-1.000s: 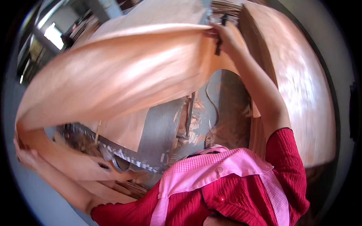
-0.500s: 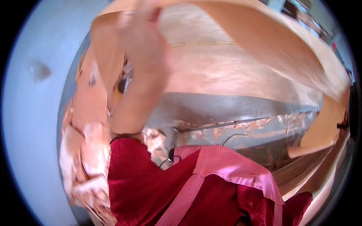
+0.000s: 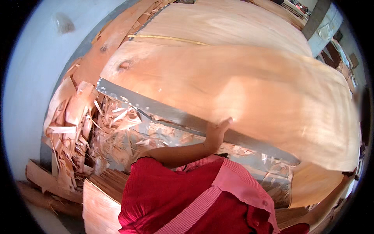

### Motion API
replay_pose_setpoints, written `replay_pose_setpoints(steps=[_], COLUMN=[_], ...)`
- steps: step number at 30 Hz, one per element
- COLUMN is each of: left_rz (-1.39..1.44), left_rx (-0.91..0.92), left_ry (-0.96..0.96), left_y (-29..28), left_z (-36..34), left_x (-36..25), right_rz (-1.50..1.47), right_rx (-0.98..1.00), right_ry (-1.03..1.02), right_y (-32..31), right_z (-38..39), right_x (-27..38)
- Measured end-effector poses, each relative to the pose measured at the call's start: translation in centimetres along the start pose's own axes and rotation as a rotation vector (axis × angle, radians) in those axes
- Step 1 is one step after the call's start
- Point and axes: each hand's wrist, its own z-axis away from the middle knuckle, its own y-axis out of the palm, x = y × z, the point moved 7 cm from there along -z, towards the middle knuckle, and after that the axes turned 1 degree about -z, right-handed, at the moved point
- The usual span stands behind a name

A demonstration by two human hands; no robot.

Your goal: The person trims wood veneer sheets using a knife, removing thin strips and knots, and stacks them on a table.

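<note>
A wide, pale orange wood veneer sheet, blurred toward its right, lies over a grey metal strip. My left hand rests at the sheet's near edge, fingers extended onto it. My right forearm reaches up to the sheet's near right corner, where my right hand is small and dark at the rim of the picture; what its fingers hold is unclear. A thin yellow stick lies along another pale sheet behind.
Torn veneer scraps heap at the left and below the metal strip. A short veneer stack stands at lower left, an orange piece at lower right. A white wall bounds the left; a pillar stands back right.
The raised, curved veneer sheet has come down flat. My left hand has dropped from high up to the sheet's near edge. The view has also swung round.
</note>
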Motion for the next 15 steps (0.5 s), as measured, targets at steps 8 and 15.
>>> replay_pose_setpoints(steps=[8,15], left_rz=[0.216,0.337], left_rx=[-0.086,-0.346], left_ry=[-0.439,-0.444], left_y=[15.5,22.3], left_z=[1.8,-0.2], left_x=[22.9,31.1], right_rz=[-0.041,0.042], right_rx=[-0.092,0.160], right_ry=[0.041,0.152], right_y=[-6.0,-9.1], right_z=[-16.9,-22.5], right_x=[-6.5,-16.7])
